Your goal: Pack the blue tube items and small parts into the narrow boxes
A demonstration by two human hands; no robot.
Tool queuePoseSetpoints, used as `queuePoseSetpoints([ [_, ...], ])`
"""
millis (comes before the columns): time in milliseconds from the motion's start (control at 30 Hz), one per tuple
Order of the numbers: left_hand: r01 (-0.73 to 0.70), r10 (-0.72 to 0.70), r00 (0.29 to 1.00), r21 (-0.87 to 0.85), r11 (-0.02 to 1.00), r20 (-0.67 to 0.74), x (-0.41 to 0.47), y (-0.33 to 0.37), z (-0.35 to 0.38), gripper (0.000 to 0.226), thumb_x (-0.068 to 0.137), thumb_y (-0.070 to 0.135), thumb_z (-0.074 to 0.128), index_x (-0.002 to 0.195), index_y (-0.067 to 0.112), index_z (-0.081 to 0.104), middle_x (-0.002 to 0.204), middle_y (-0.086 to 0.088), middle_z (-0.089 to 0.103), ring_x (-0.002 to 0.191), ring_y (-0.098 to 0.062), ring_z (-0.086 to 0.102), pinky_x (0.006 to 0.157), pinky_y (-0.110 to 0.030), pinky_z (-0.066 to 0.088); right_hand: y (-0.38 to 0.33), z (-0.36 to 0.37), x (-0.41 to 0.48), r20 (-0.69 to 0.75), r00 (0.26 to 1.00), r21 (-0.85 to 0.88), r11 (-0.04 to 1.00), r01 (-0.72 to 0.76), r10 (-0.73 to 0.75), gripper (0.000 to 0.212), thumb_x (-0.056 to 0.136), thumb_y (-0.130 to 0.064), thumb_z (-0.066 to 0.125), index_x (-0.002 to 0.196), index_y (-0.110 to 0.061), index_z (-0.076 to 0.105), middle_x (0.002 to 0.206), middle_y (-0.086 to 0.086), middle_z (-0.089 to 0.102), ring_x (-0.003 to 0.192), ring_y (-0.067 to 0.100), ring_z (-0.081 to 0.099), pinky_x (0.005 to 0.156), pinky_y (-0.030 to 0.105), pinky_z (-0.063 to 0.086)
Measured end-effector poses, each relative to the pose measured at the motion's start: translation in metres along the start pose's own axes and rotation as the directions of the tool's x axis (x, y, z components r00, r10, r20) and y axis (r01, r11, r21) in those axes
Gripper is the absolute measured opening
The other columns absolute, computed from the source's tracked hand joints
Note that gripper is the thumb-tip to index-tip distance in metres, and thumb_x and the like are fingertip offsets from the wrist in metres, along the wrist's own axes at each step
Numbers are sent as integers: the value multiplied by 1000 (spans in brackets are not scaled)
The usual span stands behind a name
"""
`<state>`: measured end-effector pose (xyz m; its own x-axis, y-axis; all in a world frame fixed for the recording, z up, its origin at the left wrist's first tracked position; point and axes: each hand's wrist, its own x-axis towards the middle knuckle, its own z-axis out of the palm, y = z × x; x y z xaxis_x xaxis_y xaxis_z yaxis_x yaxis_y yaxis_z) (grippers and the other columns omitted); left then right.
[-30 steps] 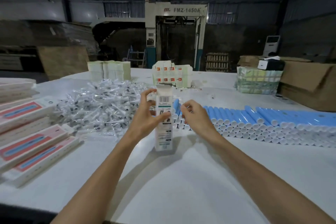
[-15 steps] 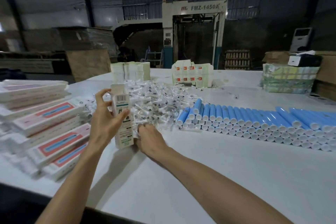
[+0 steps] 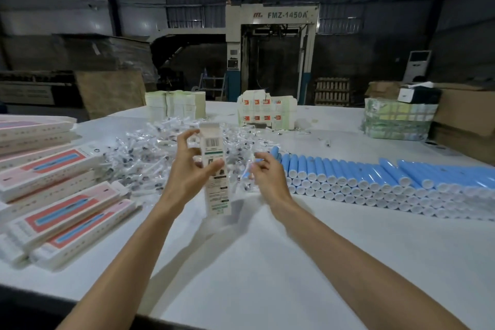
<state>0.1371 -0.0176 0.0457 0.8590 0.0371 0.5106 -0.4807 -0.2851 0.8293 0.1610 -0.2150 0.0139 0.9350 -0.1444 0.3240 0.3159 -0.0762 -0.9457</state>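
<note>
Factory hall: big machine (image 3: 272, 53), stacked cartons (image 3: 466, 112).

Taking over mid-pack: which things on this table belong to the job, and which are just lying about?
Job: narrow box in left hand; blue tubes; bagged small parts; right hand.
Lying about: wrapped bundle; cardboard boxes; machine.

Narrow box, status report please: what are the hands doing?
Left hand holds narrow box upright. Right hand pinching a small part, blurred. Blue tubes stacked right. Nothing in the way.
</note>
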Motion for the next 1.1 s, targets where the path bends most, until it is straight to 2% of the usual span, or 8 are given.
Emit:
queuePoseSetpoints([
  [67,7,-1,995,-57,998,97,0,6,30,82,88,14,85,147,33,31,115,5,69,90,-13,78,77,-35,61,-9,-38,2,-122,990,-14,998,68,-69,45,105,-11,61,143,-28,44,105,4,69,95,19,70,75,24,54],
  [200,57,-23,965,-125,990,260,-8,14,97,76,88,21,87,138,39,33,117,5,71,104,-19,76,91,-48,63,-33,-101,0,-263,943,28,976,217,-202,60,103,-9,63,151,-35,37,100,9,68,82,22,77,70,14,55],
  [333,84,21,927,-265,961,374,-13,25,145,76,87,24,90,138,38,36,117,3,75,95,-16,79,75,-28,63,-58,-132,-6,-242,899,38,922,385,-365,47,101,-9,63,140,-30,47,106,14,67,87,29,79,78,29,62],
  [467,78,58,919,-322,944,391,-22,26,166,71,88,25,89,135,43,39,114,6,77,91,-13,79,72,-19,59,-76,-143,-9,-215,852,21,870,493,-478,37,103,-9,61,132,-26,44,109,12,65,87,31,80,83,36,64],
  [633,53,84,914,-322,945,398,-23,24,168,71,88,26,89,136,43,39,120,-1,75,93,-19,80,74,-20,59,-80,-139,-9,-134,828,-262,826,499,-544,34,100,-10,68,126,-20,49,92,-2,72,85,17,77,80,33,62],
  [733,25,103,914,-307,951,392,-23,24,168,75,87,28,89,140,42,37,119,-2,75,95,-20,79,79,-23,59,-81,-136,-7,-52,869,-390,811,436,-492,34,96,-12,73,122,-23,53,82,-4,73,82,10,72,72,25,54],
  [933,7,109,920,-294,956,376,-25,22,167,82,88,32,89,147,41,32,123,2,70,98,-7,75,78,-15,55,-87,-137,-11,83,942,-477,817,323,-325,18,100,-24,68,114,-22,57,80,-4,76,80,16,72,81,43,59],
  [1100,-19,129,925,-297,955,357,-26,22,169,91,84,36,91,148,47,27,131,-3,66,116,-11,69,91,-25,58,-93,-138,-13,131,942,-629,709,320,-309,12,97,-26,70,108,-25,66,90,-6,72,100,19,66,98,49,50],
])
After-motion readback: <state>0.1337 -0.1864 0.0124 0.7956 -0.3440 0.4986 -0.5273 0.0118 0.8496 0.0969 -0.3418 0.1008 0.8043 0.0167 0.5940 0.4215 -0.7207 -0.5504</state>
